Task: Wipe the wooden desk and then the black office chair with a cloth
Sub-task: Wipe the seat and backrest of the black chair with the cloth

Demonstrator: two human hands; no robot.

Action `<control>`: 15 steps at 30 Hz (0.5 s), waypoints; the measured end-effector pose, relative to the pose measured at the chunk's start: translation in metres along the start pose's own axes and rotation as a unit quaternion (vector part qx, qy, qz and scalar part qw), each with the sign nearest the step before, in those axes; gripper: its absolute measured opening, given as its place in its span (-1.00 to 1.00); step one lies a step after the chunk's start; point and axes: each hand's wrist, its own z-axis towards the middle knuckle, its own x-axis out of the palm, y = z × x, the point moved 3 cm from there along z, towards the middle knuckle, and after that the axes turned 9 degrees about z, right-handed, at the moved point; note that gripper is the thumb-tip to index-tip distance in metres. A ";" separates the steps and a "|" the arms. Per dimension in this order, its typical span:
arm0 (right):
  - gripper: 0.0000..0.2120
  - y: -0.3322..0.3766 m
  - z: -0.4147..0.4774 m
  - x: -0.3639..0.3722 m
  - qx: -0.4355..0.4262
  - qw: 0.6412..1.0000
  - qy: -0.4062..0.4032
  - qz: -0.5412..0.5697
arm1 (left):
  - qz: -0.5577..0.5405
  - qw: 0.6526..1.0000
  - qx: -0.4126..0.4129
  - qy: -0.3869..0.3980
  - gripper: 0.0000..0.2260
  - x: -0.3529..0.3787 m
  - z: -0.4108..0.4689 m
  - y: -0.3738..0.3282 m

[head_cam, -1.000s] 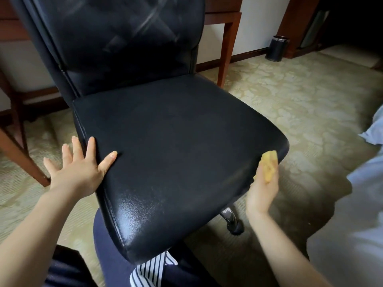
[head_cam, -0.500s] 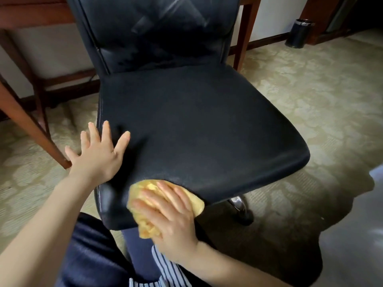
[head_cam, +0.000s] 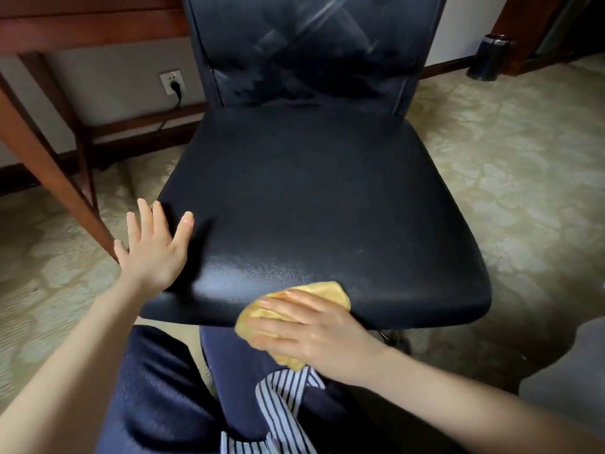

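Two bare hands are on the black office chair (head_cam: 311, 198), which fills the middle of the view with its seat facing the person. The left hand (head_cam: 154, 253) lies flat on the near-left edge of the seat, fingers straight and spread, gripping nothing. The right hand (head_cam: 307, 329) presses a yellow cloth (head_cam: 327, 291) against the seat's near front edge, a little right of centre. Its fingers are straight and close together on top of the cloth, pointing left, and the fabric bunches out beyond the fingertips and below the palm. The backrest (head_cam: 304, 50) rises at the far side, showing pale streaks across its dark surface. The wooden desk (head_cam: 82, 24) stands far left behind the chair, with one slanted leg coming down towards the left hand. On the wall under the desk, a white socket (head_cam: 172, 81) has a black plug in it. A dark cylindrical bin (head_cam: 489, 57) stands far right on the patterned carpet (head_cam: 507, 158). The person's dark blue trousers (head_cam: 157, 388) and a strip of striped fabric (head_cam: 281, 391) show nearest, just below the seat.
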 end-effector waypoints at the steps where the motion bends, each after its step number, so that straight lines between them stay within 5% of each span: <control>1: -0.69 -0.007 -0.016 -0.002 -0.007 1.000 0.010 -0.004 | 0.000 1.000 0.000 0.001 -0.37 0.001 0.003 0.002; 10: -0.65 -0.084 -0.127 -0.044 -0.146 0.970 0.157 -0.112 | 0.010 1.000 0.014 -0.014 -0.34 0.007 0.015 0.005; 13: -0.32 -0.100 -0.127 -0.060 -0.146 0.965 0.200 -0.088 | 0.001 1.000 0.026 -0.017 -0.35 0.005 0.019 0.007; 15: -0.32 -0.102 -0.114 -0.069 -0.147 0.964 0.209 -0.068 | -0.007 0.999 0.047 -0.022 -0.37 0.003 0.021 0.010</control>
